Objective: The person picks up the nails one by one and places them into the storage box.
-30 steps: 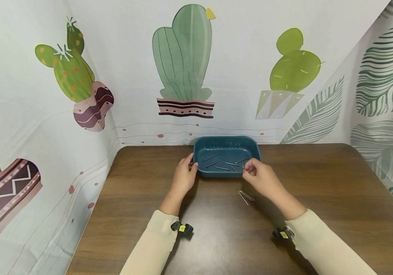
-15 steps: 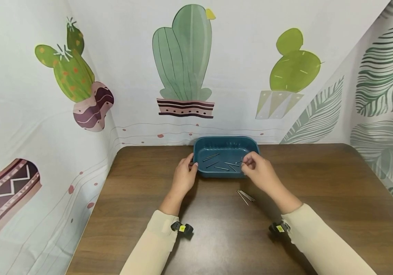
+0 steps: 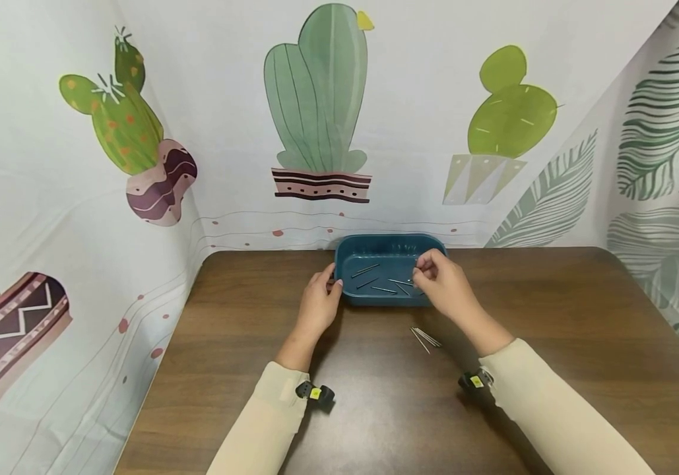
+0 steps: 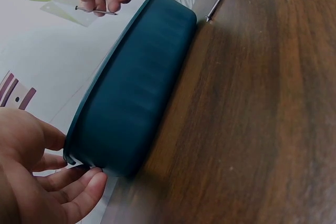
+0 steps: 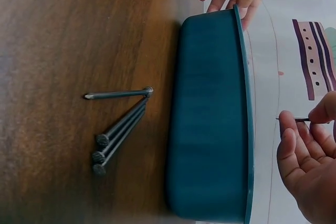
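A dark teal plastic tub [image 3: 395, 301] stands at the back of the wooden table, with several nails [image 3: 367, 284] scattered on its floor. My left hand [image 3: 319, 297] holds the tub's left end, thumb at the near corner and fingers along the side and rim. Over the right part of the tub, my right hand [image 3: 443, 280] pinches a single nail [image 4: 97, 10] between thumb and fingertips. That nail lies roughly level above the rim in the wrist views. In front of the tub, several more nails [image 5: 121, 124] lie bunched on the tabletop, one angled apart from the others.
The brown table [image 3: 244, 330] reaches back to a white wall cloth [image 3: 410, 132] printed with cacti and leaves. The tub sits close to that cloth. Black wrist cameras [image 3: 315, 394] are strapped at both sleeves.
My right hand has moved left and farther back, from the tub's right front rim to over its inside, the nail still pinched. The left hand stays at the tub's left end.
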Tool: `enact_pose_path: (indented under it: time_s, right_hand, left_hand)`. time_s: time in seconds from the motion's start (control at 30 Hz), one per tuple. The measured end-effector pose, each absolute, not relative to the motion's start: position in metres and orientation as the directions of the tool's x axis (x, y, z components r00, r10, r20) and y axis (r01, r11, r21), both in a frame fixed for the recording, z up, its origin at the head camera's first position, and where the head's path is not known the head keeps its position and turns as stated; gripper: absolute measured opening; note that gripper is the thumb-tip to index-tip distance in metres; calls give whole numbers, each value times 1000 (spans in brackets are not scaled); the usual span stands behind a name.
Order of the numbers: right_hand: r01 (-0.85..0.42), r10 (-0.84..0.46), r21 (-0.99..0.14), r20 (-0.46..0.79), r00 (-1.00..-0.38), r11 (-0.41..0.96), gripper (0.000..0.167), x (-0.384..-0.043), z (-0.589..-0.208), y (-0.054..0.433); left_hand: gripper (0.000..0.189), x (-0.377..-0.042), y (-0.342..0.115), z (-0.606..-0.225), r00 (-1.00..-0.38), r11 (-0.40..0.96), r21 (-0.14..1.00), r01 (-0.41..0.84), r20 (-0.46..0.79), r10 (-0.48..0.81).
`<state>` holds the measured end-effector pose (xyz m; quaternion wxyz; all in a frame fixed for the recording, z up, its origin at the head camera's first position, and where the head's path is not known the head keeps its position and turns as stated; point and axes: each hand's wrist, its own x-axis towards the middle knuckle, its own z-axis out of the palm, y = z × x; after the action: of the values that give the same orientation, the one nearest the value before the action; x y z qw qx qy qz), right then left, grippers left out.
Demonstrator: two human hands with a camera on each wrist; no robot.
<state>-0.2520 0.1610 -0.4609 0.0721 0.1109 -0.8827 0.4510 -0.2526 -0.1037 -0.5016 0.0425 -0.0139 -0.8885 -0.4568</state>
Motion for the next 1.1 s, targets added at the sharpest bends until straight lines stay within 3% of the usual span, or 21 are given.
enact_pose_path:
  time_s: [1.1]
  right_hand:
    - [-276, -78, -820, 274, -958, 501, 14, -276, -448, 149]
  left_hand:
    - [48, -253, -104, -503, -996, 581, 812, 59, 87, -21]
